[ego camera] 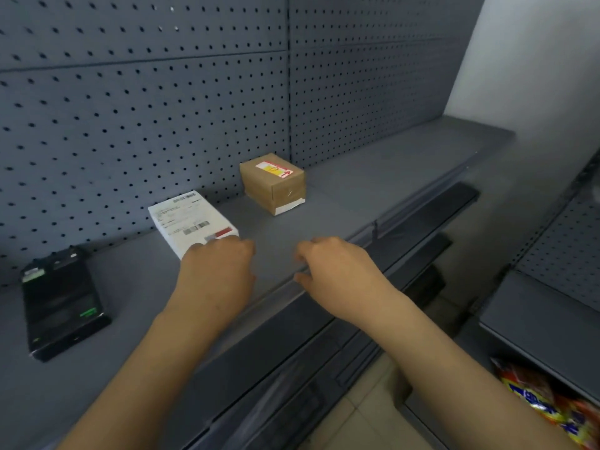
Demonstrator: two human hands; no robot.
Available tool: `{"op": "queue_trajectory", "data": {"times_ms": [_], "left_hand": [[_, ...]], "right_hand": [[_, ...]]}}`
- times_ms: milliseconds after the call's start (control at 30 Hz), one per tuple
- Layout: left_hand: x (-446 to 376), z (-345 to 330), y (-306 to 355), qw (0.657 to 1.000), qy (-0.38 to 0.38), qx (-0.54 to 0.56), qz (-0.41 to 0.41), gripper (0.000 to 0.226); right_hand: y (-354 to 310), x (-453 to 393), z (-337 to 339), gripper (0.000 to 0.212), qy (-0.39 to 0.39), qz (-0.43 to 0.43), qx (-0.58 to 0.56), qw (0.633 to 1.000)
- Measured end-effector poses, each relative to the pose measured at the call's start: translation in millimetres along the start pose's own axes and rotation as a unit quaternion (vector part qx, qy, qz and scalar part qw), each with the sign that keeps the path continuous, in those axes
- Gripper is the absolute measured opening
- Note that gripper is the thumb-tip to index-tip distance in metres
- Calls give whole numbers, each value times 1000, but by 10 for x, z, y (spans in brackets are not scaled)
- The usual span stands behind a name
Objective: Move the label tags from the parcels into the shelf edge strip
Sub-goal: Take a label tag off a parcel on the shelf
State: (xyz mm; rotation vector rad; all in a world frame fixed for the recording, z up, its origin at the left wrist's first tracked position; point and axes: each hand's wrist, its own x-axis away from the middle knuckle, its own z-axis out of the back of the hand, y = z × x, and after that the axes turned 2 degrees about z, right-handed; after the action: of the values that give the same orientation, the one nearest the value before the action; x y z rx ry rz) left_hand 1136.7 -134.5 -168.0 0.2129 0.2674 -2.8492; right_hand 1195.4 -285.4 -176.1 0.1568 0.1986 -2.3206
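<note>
Your left hand (217, 271) touches the white parcel's (191, 220) near corner, grip hidden; your right hand (337, 267) hovers half-curled, empty, above the shelf edge strip (418, 207).

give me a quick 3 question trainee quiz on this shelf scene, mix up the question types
1. True or false: the brown parcel sits farther back on the shelf than the white parcel.
2. Which hand is at the white parcel's near corner? A) left hand B) right hand
3. Fill in: the black device lies to the ___ of the white parcel.

Key: 1 true; 2 A; 3 left
</note>
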Motion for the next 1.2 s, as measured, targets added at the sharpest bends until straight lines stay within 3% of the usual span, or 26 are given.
{"op": "queue_trajectory", "data": {"times_ms": [400, 700, 900, 1067, 1200], "left_hand": [[-1376, -93, 44, 999, 8, -13, 34, 30], [-1924, -133, -8, 989, 31, 20, 145, 22], [-2084, -167, 50, 979, 22, 23, 203, 22], [-2018, -211, -33, 973, 24, 52, 222, 25], [-1875, -142, -63, 966, 71, 74, 237, 24]], "right_hand": [[821, -1271, 5, 21, -8, -3, -16, 1000], [1020, -2324, -84, 27, 15, 30, 3, 999], [967, -2739, -223, 42, -70, 15, 38, 997], [960, -2808, -214, 45, -90, 1, -56, 994], [940, -2798, -96, 31, -69, 38, -126, 989]]}}
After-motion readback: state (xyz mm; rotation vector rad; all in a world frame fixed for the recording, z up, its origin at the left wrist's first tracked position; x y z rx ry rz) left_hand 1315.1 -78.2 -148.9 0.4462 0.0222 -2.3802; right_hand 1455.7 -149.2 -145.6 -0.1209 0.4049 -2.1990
